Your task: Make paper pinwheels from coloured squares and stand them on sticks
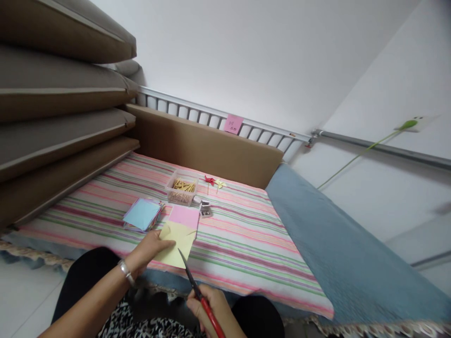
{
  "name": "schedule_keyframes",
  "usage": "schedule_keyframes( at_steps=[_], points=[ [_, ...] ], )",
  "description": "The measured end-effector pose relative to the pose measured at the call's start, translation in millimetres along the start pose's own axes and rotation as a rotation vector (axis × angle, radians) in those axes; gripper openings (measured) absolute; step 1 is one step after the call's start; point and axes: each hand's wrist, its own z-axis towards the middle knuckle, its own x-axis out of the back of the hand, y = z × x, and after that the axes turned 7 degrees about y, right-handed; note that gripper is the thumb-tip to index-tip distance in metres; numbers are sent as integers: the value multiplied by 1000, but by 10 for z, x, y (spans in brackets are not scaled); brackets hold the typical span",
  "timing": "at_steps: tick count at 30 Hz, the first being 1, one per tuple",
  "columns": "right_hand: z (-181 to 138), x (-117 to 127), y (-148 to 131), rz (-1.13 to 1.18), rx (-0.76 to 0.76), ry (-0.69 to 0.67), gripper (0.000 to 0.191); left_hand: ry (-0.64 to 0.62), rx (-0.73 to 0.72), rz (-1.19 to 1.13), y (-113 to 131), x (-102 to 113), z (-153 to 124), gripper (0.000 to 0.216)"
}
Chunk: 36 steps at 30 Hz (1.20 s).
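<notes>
My left hand [150,249] is closed on a square of pale yellow paper [176,256], thumb on top. A slit shows near the paper's upper right corner, and its upper left part is slightly curled. My right hand [211,307] grips red-handled scissors [192,279], seen nearly edge-on, with the dark pointed tip near the paper's lower edge. Behind the yellow sheet lies pink paper [185,216]. To its left is a stack of coloured paper squares [143,214], light blue on top. A small open box [205,209] sits right of the pink paper.
A clear plastic tub [179,197] of wooden sticks stands farther back, beside a red pinwheel [209,180] and a yellow pinwheel [220,183]. Striped cloth [246,244] covers the surface. Stacked cushions [63,103] rise at left; a pink note [233,124] hangs on the radiator [197,116].
</notes>
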Motion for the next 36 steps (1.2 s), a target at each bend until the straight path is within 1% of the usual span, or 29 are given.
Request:
schedule_keyframes(
  at_steps=[5,9,11,12,15,17,18,19,20,22,24,27,30,32,34,36],
  points=[
    [16,12,-19,-35,22,12,16,-4,3,14,-3,0,8,33],
    [-20,62,-92,-64,74,-3,13,-1,7,33,-23,3,46,34],
    [-60,96,-116,-83,84,9,14,22,-2,46,-12,14,65,36],
    [-84,114,-117,-89,77,3,18,43,-9,49,3,24,70,36],
    [-136,181,-47,-73,79,-82,32,89,-54,37,85,80,65,33],
    [-127,238,64,-63,75,-152,31,95,-70,37,152,134,50,30],
    [-104,272,130,-65,85,-151,28,91,-66,47,179,161,44,28],
    [-69,307,195,-73,89,-143,25,80,-55,67,199,185,38,27],
    [-26,344,252,-84,107,-97,23,67,-41,92,208,202,35,26],
    [71,412,311,-101,142,42,24,13,-12,139,184,206,31,25],
    [158,453,274,-73,173,173,31,-80,19,167,109,159,23,24],
    [263,423,78,43,236,290,38,-265,36,204,-51,14,-20,22],
    [369,307,-109,133,299,264,38,-391,28,256,-163,-134,-87,22],
    [448,226,-152,166,301,234,35,-431,29,256,-177,-185,-116,23],
    [519,165,-135,237,294,225,33,-415,28,230,-148,-187,-125,24],
    [570,126,-96,373,291,229,33,-320,33,161,-104,-157,-128,26]
  ],
)
